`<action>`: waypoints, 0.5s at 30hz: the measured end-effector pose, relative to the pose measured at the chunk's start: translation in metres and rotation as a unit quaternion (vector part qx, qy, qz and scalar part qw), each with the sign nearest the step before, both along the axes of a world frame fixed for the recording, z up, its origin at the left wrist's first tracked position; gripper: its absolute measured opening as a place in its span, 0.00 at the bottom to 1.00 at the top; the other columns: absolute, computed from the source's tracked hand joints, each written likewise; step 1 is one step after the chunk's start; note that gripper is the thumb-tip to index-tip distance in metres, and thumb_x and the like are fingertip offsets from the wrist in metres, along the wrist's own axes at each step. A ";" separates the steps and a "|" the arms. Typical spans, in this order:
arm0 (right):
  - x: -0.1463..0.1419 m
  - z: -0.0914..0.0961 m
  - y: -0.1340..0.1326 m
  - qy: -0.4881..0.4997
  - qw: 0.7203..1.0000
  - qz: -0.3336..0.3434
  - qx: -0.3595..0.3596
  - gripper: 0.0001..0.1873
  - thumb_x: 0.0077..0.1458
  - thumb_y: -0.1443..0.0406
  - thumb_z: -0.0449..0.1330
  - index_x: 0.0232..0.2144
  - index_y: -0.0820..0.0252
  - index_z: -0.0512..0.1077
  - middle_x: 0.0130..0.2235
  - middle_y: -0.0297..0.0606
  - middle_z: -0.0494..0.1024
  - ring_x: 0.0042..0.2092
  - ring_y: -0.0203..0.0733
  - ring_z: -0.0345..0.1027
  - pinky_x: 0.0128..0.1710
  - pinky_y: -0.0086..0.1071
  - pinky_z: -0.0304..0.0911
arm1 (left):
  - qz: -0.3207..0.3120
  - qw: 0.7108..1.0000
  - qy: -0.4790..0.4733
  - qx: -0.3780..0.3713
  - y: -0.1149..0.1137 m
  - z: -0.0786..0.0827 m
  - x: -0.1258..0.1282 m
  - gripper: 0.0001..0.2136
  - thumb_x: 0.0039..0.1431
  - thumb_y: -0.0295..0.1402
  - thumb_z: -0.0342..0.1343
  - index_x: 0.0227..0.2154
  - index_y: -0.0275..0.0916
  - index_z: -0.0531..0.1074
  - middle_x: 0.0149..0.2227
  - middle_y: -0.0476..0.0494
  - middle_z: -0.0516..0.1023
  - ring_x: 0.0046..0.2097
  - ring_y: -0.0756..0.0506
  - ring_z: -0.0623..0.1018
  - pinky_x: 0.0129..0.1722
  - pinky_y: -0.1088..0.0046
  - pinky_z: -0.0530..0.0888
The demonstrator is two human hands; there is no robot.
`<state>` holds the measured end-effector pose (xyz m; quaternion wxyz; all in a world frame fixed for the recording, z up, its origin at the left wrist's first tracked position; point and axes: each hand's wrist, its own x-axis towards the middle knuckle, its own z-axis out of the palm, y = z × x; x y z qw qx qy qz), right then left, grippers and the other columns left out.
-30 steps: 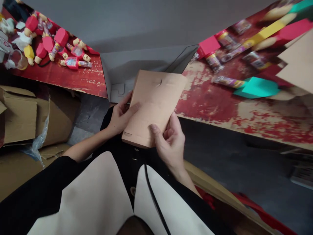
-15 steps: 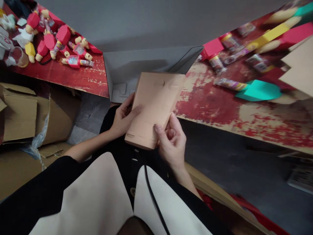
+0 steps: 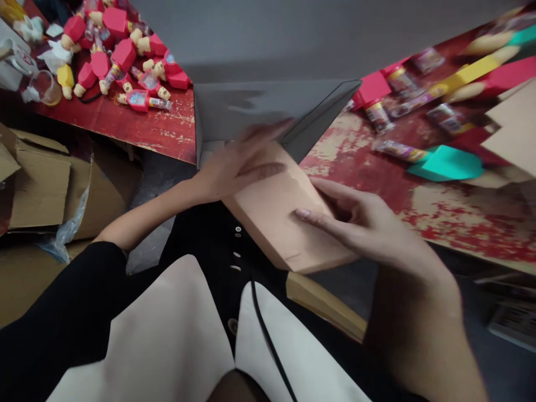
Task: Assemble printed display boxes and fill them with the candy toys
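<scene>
Flat cardboard box (image 3: 278,218) held just in front of grey carton (image 3: 268,61). Right hand (image 3: 372,226) grips its right edge, thumb on top. Left hand (image 3: 238,164) blurred, fingers outstretched over far end; contact unclear. Red table (image 3: 163,131) carries pink toys (image 3: 124,54) to left.

You have two bare hands in view, the left hand (image 3: 232,170) and the right hand (image 3: 364,223), plus one flat tan cardboard box (image 3: 272,212) and one large grey open box (image 3: 234,100). On the right you can count two teal plastic pieces (image 3: 450,163), one long yellow plastic piece (image 3: 475,70) and at least two pink plastic pieces (image 3: 374,89); on the left, one clear round plastic cup (image 3: 44,85) and at least nine blocky pink pieces (image 3: 124,54), overlap hiding their total.
</scene>
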<state>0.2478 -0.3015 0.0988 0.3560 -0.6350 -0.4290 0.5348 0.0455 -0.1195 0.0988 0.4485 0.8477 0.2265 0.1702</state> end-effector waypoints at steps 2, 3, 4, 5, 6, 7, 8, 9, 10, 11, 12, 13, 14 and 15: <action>0.001 0.003 0.005 0.046 0.998 0.030 -0.025 0.32 0.48 0.49 0.72 0.54 0.51 0.76 0.49 0.40 0.81 0.48 0.50 0.77 0.40 0.37 0.78 | -0.024 0.999 0.032 0.006 0.003 -0.002 0.003 0.31 0.59 0.53 0.63 0.60 0.43 0.71 0.57 0.41 0.76 0.62 0.34 0.71 0.68 0.50 0.65; 0.000 0.002 0.007 0.057 0.997 0.035 -0.032 0.32 0.48 0.49 0.72 0.54 0.51 0.76 0.48 0.40 0.82 0.47 0.50 0.78 0.39 0.37 0.78 | -0.021 0.999 0.038 0.007 0.002 -0.007 0.003 0.30 0.58 0.53 0.64 0.59 0.43 0.71 0.57 0.41 0.76 0.62 0.34 0.72 0.68 0.50 0.65; -0.001 0.001 0.008 0.061 0.997 0.036 -0.032 0.32 0.47 0.48 0.72 0.54 0.50 0.76 0.47 0.39 0.82 0.46 0.49 0.78 0.37 0.37 0.78 | -0.018 0.999 0.038 0.004 0.000 -0.013 0.002 0.30 0.58 0.53 0.64 0.59 0.44 0.71 0.57 0.41 0.76 0.61 0.35 0.72 0.67 0.52 0.66; -0.001 -0.002 0.009 0.060 0.997 0.037 -0.028 0.32 0.47 0.48 0.72 0.54 0.49 0.77 0.47 0.38 0.82 0.46 0.49 0.78 0.37 0.38 0.78 | -0.018 0.999 0.033 -0.005 -0.002 -0.019 0.000 0.29 0.60 0.54 0.63 0.59 0.44 0.71 0.57 0.41 0.75 0.61 0.36 0.73 0.67 0.54 0.67; -0.001 -0.005 0.009 0.056 0.997 0.042 -0.023 0.32 0.48 0.47 0.72 0.54 0.49 0.77 0.47 0.38 0.82 0.46 0.50 0.78 0.38 0.39 0.79 | -0.020 0.999 0.025 -0.020 -0.005 -0.025 -0.003 0.29 0.61 0.54 0.61 0.59 0.43 0.70 0.58 0.41 0.75 0.61 0.37 0.73 0.66 0.56 0.68; 0.000 -0.008 0.009 0.050 0.997 0.050 -0.018 0.32 0.47 0.47 0.72 0.54 0.48 0.77 0.48 0.38 0.81 0.47 0.50 0.77 0.40 0.41 0.79 | -0.022 0.999 0.016 -0.037 -0.008 -0.031 -0.006 0.29 0.63 0.54 0.59 0.59 0.42 0.69 0.59 0.40 0.74 0.62 0.38 0.73 0.66 0.57 0.68; 0.001 -0.011 0.008 0.039 0.998 0.056 -0.010 0.33 0.47 0.46 0.71 0.54 0.47 0.76 0.48 0.38 0.81 0.48 0.51 0.77 0.43 0.44 0.79 | -0.019 0.998 0.007 -0.052 -0.011 -0.035 -0.008 0.29 0.64 0.55 0.57 0.59 0.41 0.68 0.60 0.40 0.73 0.62 0.38 0.72 0.65 0.58 0.69; 0.002 -0.014 0.006 0.016 0.999 0.052 0.004 0.34 0.47 0.45 0.71 0.55 0.47 0.76 0.50 0.39 0.80 0.49 0.51 0.76 0.47 0.47 0.78 | -0.008 0.998 -0.003 -0.063 -0.013 -0.038 -0.011 0.29 0.63 0.55 0.57 0.59 0.40 0.67 0.61 0.39 0.73 0.62 0.39 0.72 0.65 0.59 0.69; 0.002 -0.017 0.002 -0.033 0.999 0.028 0.027 0.37 0.47 0.43 0.70 0.56 0.48 0.75 0.51 0.41 0.79 0.52 0.53 0.75 0.52 0.50 0.76 | 0.009 0.998 -0.014 -0.067 -0.014 -0.039 -0.014 0.29 0.63 0.56 0.57 0.57 0.39 0.67 0.60 0.39 0.73 0.61 0.39 0.73 0.64 0.60 0.69; 0.002 -0.019 -0.002 -0.109 0.992 -0.020 0.057 0.41 0.46 0.42 0.70 0.59 0.50 0.73 0.54 0.45 0.77 0.56 0.56 0.72 0.57 0.55 0.71 | 0.034 0.997 -0.024 -0.067 -0.013 -0.040 -0.016 0.29 0.62 0.56 0.57 0.56 0.39 0.67 0.58 0.38 0.74 0.59 0.40 0.74 0.62 0.60 0.71; 0.000 -0.022 -0.008 -0.200 0.972 -0.084 0.086 0.46 0.44 0.42 0.71 0.61 0.53 0.71 0.57 0.49 0.74 0.60 0.60 0.68 0.62 0.59 0.65 | 0.063 0.995 -0.033 -0.066 -0.013 -0.039 -0.019 0.29 0.61 0.56 0.57 0.55 0.38 0.67 0.55 0.38 0.75 0.56 0.40 0.75 0.60 0.61 0.72; -0.004 -0.024 -0.014 -0.281 0.942 -0.150 0.106 0.51 0.42 0.41 0.72 0.64 0.56 0.68 0.60 0.53 0.70 0.62 0.63 0.65 0.65 0.63 0.61 | 0.093 0.993 -0.041 -0.068 -0.012 -0.037 -0.022 0.29 0.61 0.57 0.57 0.53 0.38 0.68 0.52 0.39 0.76 0.53 0.41 0.76 0.57 0.62 0.73; -0.009 -0.025 -0.021 -0.322 0.918 -0.202 0.111 0.55 0.41 0.42 0.72 0.66 0.58 0.65 0.62 0.57 0.68 0.63 0.66 0.63 0.65 0.65 0.59 | 0.123 0.989 -0.049 -0.072 -0.011 -0.035 -0.025 0.28 0.61 0.57 0.57 0.52 0.38 0.68 0.49 0.40 0.77 0.51 0.42 0.77 0.54 0.64 0.74; -0.016 -0.027 -0.028 -0.315 0.914 -0.235 0.104 0.56 0.42 0.42 0.72 0.68 0.57 0.62 0.63 0.58 0.66 0.63 0.66 0.64 0.64 0.66 0.60 | 0.150 0.984 -0.055 -0.079 -0.010 -0.033 -0.029 0.28 0.61 0.57 0.57 0.52 0.38 0.69 0.47 0.41 0.78 0.49 0.43 0.77 0.52 0.64 0.74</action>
